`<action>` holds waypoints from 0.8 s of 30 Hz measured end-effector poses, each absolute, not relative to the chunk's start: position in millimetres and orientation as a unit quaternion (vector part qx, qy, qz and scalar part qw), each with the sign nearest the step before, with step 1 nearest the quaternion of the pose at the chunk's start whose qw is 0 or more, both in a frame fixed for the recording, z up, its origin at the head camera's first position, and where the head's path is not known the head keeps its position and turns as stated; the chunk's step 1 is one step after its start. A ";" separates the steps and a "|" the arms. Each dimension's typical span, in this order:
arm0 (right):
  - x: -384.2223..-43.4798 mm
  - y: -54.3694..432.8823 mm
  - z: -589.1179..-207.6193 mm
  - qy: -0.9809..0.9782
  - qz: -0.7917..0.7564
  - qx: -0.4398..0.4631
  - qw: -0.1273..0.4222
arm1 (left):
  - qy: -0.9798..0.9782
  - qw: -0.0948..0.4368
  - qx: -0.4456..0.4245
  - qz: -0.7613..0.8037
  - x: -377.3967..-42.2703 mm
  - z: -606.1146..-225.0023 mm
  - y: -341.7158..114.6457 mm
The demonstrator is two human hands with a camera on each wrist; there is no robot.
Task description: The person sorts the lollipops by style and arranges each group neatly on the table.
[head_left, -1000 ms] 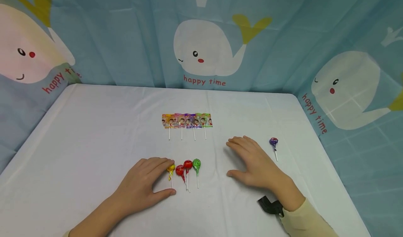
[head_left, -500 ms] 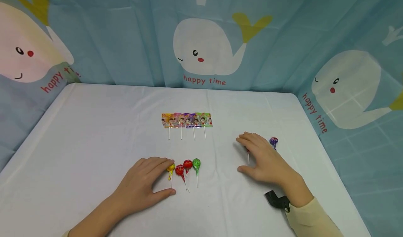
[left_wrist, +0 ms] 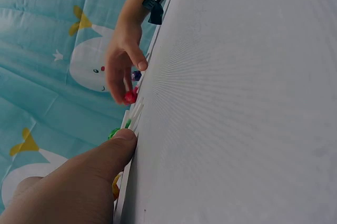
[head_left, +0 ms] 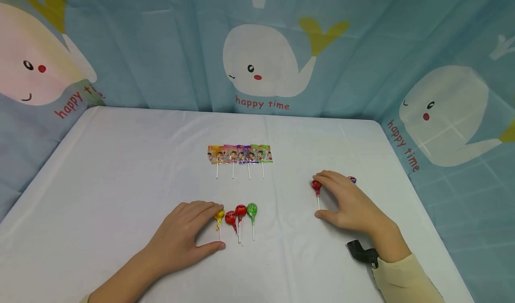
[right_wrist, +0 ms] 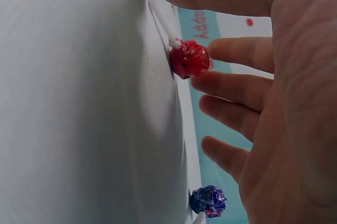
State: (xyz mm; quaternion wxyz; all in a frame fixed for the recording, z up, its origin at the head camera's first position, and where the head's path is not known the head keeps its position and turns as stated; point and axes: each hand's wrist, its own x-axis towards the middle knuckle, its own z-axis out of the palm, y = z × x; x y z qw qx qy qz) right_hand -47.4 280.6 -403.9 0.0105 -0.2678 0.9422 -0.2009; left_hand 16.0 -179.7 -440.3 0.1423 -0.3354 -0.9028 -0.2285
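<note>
In the head view my left hand (head_left: 187, 231) rests on the table with fingers and thumb spread around a yellow lollipop (head_left: 219, 215). Beside it lie two red lollipops (head_left: 231, 218) and a green lollipop (head_left: 252, 209). On the right side, my right hand (head_left: 348, 202) arches over the cloth beside another red lollipop (head_left: 316, 185), fingertips near its head and thumb near the stick end. The right wrist view shows the lollipop's red head (right_wrist: 188, 59) on the cloth, fingers extended past it and not curled round it. A purple lollipop (head_left: 352, 179) is mostly hidden behind the right hand.
Farther back on the white-covered table (head_left: 141, 160), several flat lollipops (head_left: 240, 154) in printed wrappers lie in a row, sticks toward me. A blue whale-print curtain (head_left: 169, 48) borders the table's back and sides. A black strap piece (head_left: 363, 253) sticks out at the right wrist.
My right hand has shifted to the right, bringing a red lollipop into sight at its fingertips and covering most of the purple one. The left hand stays in place.
</note>
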 end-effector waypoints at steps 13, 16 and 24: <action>-50.8 283.8 -407.5 0.937 -0.197 -0.289 -0.007 | -0.907 0.137 -0.332 -0.220 16.1 -440.5 -179.9; -50.6 284.4 -407.9 0.937 -0.194 -0.290 -0.009 | -0.908 0.135 -0.331 -0.219 16.5 -440.2 -179.7; -51.1 288.0 -408.7 0.939 -0.203 -0.279 0.007 | -0.907 0.136 -0.332 -0.219 16.4 -439.6 -179.7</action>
